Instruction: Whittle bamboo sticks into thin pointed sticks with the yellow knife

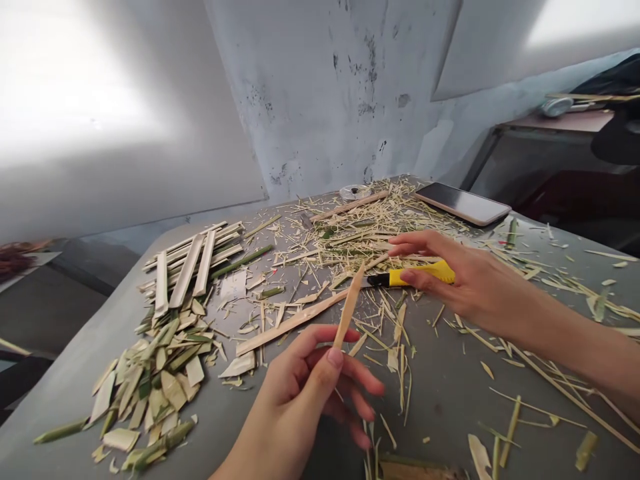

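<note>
My left hand (320, 387) pinches a short, pale bamboo strip (351, 303) between thumb and forefinger. The strip tilts upward and narrows to a point at its top; the other fingers are loosely spread. Over a yellow utility knife (434, 272), my right hand (457, 273) has its thumb and fingers apart. The thumb tip overlaps the knife's handle, and whether it touches cannot be made out. The knife lies on the grey table (440, 400) with its blade pointing left. Just left of the blade is a longer flat bamboo strip (285, 330).
Trough-shaped bamboo pieces (187, 273) are stacked at the left, with a heap of bamboo chips (160, 387) in front. Fine shavings (360, 233) cover the table's far middle. A phone (463, 202) lies at the back right, near a clear spool (356, 192). A stained wall (330, 100) stands behind.
</note>
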Demonstrator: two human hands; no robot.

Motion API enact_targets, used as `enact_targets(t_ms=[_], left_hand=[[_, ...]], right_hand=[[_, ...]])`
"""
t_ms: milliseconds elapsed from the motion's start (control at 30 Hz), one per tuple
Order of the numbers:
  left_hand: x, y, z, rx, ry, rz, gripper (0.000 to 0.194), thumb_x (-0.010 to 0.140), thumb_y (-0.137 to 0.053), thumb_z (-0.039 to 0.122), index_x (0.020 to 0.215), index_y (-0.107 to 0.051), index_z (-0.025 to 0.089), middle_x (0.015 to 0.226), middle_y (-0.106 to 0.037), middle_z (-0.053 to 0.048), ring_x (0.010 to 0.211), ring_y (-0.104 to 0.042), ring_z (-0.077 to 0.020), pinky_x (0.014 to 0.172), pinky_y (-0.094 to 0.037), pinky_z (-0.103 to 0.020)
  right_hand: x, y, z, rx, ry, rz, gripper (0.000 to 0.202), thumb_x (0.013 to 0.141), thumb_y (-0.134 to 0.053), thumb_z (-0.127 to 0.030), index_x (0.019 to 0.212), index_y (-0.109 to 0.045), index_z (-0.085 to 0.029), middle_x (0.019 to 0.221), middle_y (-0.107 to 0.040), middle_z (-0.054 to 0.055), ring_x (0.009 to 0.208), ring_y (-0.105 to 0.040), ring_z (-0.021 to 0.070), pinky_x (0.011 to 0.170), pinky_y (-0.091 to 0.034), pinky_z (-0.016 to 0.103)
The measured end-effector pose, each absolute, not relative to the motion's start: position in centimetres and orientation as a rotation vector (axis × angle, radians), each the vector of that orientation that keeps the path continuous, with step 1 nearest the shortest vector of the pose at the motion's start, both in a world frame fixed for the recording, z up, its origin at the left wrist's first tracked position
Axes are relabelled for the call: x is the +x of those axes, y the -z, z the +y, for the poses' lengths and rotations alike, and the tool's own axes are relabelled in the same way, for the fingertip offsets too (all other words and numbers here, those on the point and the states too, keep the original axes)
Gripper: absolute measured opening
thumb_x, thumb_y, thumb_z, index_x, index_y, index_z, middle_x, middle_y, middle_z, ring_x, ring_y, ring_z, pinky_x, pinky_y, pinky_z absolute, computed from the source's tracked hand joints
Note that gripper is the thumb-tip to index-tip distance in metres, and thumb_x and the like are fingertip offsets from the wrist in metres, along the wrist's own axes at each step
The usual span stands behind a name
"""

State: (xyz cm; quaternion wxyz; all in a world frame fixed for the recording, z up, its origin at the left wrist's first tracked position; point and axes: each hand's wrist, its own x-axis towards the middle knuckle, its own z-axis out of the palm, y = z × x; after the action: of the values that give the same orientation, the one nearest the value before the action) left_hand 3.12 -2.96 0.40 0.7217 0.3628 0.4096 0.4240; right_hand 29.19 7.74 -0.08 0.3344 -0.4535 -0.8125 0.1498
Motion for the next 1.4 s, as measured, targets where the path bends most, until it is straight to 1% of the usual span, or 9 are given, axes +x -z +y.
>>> enact_targets(t_ms=[100, 200, 533, 667, 833, 1000, 1167, 1267, 1400], left_hand=[[2.9, -0.2, -2.6, 0.783, -0.944, 0.874, 0.044, 0.092, -0.079, 0.051, 0.113, -0.065, 0.015, 0.084, -0.077, -0.007, 0.066, -0.071, -0.0148, 0.056, -0.064, -0.024], [2.7, 0.0, -2.4, 0.781, -0.959, 0.867, 0.037, 0.097, -0.074, 0.045, 0.115, -0.064, 0.015, 0.086, -0.076, -0.007, 0.067, -0.071, -0.0147, 0.056, -0.064, -0.024], [2.4, 0.0, -2.3, 0.784, -0.951, 0.797, 0.022, 0.108, -0.057, 0.031, 0.117, -0.068, 0.015, 0.093, -0.074, -0.008, 0.071, -0.071, -0.0135, 0.057, -0.066, -0.023], [2.4, 0.1, -2.2, 0.78, -0.934, 0.782, 0.022, 0.107, -0.058, 0.033, 0.116, -0.068, 0.015, 0.092, -0.074, -0.007, 0.07, -0.07, -0.0129, 0.057, -0.065, -0.023], [2.3, -0.4, -2.0, 0.768, -0.923, 0.806, 0.022, 0.104, -0.064, 0.035, 0.118, -0.066, 0.017, 0.094, -0.076, -0.004, 0.059, -0.07, -0.0101, 0.054, -0.064, -0.022], [0.8, -0.8, -2.0, 1.301, -1.077, 1.218, 0.02, 0.106, -0.058, 0.025, 0.121, -0.071, 0.022, 0.103, -0.083, -0.003, 0.058, -0.072, -0.0059, 0.061, -0.062, -0.015], [-0.4, -0.5, -1.7, 1.963, -1.149, 1.546, 0.019, 0.102, -0.06, 0.018, 0.113, -0.074, 0.025, 0.071, -0.08, 0.008, 0.056, -0.074, -0.0067, 0.056, -0.055, -0.009], [-0.3, -0.7, -1.8, 2.15, -1.152, 1.607, 0.015, 0.099, -0.065, 0.015, 0.104, -0.075, 0.025, 0.069, -0.079, 0.01, 0.057, -0.076, -0.0061, 0.053, -0.052, -0.007], [0.1, -0.9, -2.0, 2.191, -1.148, 1.613, 0.013, 0.101, -0.065, 0.019, 0.107, -0.075, 0.025, 0.075, -0.082, 0.007, 0.061, -0.079, -0.0097, 0.055, -0.056, -0.012]], right_hand=[[29.9, 0.7, 8.6, -1.139, -0.272, -2.271, 0.059, 0.099, -0.056, -0.075, 0.143, -0.057, -0.035, 0.139, -0.067, 0.003, 0.127, -0.062, 0.0332, 0.104, -0.053, 0.052], [30.4, 1.4, 9.1, -1.145, -0.178, -2.358, 0.054, 0.103, -0.05, -0.074, 0.134, -0.065, -0.033, 0.141, -0.065, 0.004, 0.132, -0.058, 0.0343, 0.11, -0.047, 0.057], [32.1, 3.8, 10.5, -1.113, -0.023, -2.474, 0.054, 0.107, -0.04, -0.067, 0.125, -0.074, -0.027, 0.144, -0.061, 0.01, 0.131, -0.057, 0.0386, 0.107, -0.048, 0.065], [31.4, 2.2, 9.9, -1.133, -0.087, -2.368, 0.054, 0.107, -0.042, -0.068, 0.12, -0.071, -0.024, 0.131, -0.069, 0.012, 0.125, -0.062, 0.0355, 0.103, -0.051, 0.057], [29.6, -0.1, 7.3, -1.316, -0.158, -2.052, 0.042, 0.103, -0.057, -0.066, 0.126, -0.065, -0.032, 0.109, -0.077, 0.003, 0.086, -0.074, 0.0245, 0.073, -0.059, 0.038], [27.9, 0.0, 4.5, -1.039, -0.282, -2.063, 0.034, 0.103, -0.063, -0.056, 0.13, -0.062, -0.036, 0.114, -0.074, 0.0, 0.089, -0.075, 0.0216, 0.063, -0.06, 0.027], [26.7, 0.9, 3.7, -0.78, -0.374, -2.359, 0.034, 0.107, -0.059, -0.044, 0.139, -0.053, -0.032, 0.121, -0.072, 0.002, 0.098, -0.073, 0.0198, 0.078, -0.06, 0.026], [26.3, 1.1, 3.9, -0.762, -0.413, -2.39, 0.027, 0.108, -0.058, -0.043, 0.133, -0.054, -0.032, 0.115, -0.071, 0.001, 0.094, -0.072, 0.017, 0.076, -0.057, 0.024], [26.4, 1.3, 4.1, -0.794, -0.345, -2.389, 0.025, 0.11, -0.057, -0.044, 0.131, -0.054, -0.03, 0.106, -0.072, 0.0, 0.082, -0.071, 0.0148, 0.067, -0.053, 0.023]])
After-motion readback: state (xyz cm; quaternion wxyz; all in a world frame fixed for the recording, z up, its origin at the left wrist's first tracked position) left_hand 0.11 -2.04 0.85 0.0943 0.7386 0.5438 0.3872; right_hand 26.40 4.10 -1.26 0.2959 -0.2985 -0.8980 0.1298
